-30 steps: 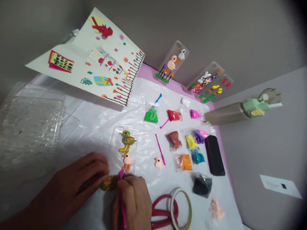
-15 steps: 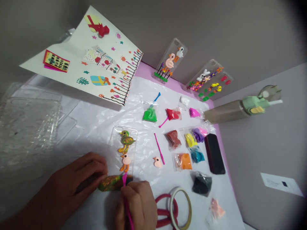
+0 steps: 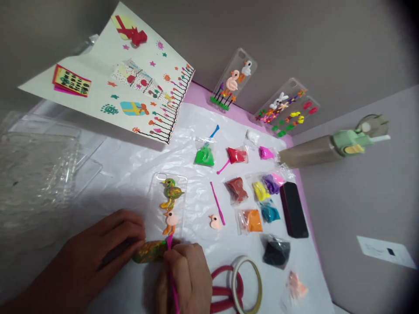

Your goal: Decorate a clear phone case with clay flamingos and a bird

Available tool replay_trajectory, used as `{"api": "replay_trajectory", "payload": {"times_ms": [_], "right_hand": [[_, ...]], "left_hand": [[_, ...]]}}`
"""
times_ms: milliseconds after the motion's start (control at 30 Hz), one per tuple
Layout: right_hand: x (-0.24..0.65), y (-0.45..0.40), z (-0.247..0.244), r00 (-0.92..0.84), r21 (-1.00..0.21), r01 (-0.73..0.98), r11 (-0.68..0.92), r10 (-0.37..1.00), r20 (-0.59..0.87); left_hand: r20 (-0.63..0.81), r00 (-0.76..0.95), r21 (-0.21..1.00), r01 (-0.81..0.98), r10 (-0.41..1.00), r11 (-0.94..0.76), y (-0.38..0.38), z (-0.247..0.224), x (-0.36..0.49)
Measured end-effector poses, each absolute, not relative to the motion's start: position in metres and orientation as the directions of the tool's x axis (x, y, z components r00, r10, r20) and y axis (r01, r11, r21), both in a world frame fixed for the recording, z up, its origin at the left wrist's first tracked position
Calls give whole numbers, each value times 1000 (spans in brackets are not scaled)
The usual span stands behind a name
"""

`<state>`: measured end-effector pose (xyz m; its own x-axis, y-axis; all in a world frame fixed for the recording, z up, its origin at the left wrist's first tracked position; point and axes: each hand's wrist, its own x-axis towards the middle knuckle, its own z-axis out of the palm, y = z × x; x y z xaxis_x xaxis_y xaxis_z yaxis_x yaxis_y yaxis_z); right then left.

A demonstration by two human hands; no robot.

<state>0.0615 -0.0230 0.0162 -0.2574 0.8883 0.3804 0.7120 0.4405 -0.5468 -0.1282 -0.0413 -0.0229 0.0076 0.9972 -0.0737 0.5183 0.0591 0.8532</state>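
Observation:
A clear phone case [image 3: 179, 206] lies on the white sheet, bearing a marbled green-and-orange clay duck [image 3: 173, 190] and a pale pink clay bird [image 3: 170, 219] with orange legs. Across its lower end lies a marbled clay piece [image 3: 149, 252], partly covered by my right hand [image 3: 188, 272]. That hand grips a pink modelling tool [image 3: 169, 243], its flat tip on the marbled clay just below the bird's feet. My left hand [image 3: 109, 242] is closed, fingertips together at the case's lower left edge and thumb beside the clay.
Bagged clays, among them green [image 3: 204, 156], brown [image 3: 237, 189] and black [image 3: 276, 251], lie right of the case. A loose pink bird piece [image 3: 214, 222], tape roll [image 3: 258, 288], black box [image 3: 293, 209] and bottle [image 3: 307, 152] are there. Clear cases [image 3: 39, 170] lie left; a card [image 3: 98, 78] stands behind.
The tool and my right hand have shifted very slightly left over the marbled clay. My left hand keeps its place at the case; the view has moved a little.

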Motion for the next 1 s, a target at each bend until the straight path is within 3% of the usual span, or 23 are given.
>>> {"api": "replay_trajectory", "payload": {"times_ms": [233,400,667,800,1000], "right_hand": [[51,-27,7,-258,-438,793,423,885,388],[60,-24,14,-149,-598,694,400,893,425],[87,-10,37,-105,-823,496,277,960,260],[86,-11,34,-112,-837,471,277,961,255],[82,-18,30,-171,-760,580,295,956,240]], "left_hand": [[-24,-11,852,523,1000,26,-42,-25,-128],[-51,18,841,541,999,33,-42,-25,-129],[-93,26,827,559,995,63,-43,-24,-131],[-106,29,823,563,994,71,-41,-24,-131],[-105,32,822,566,994,68,-45,-26,-133]]}}
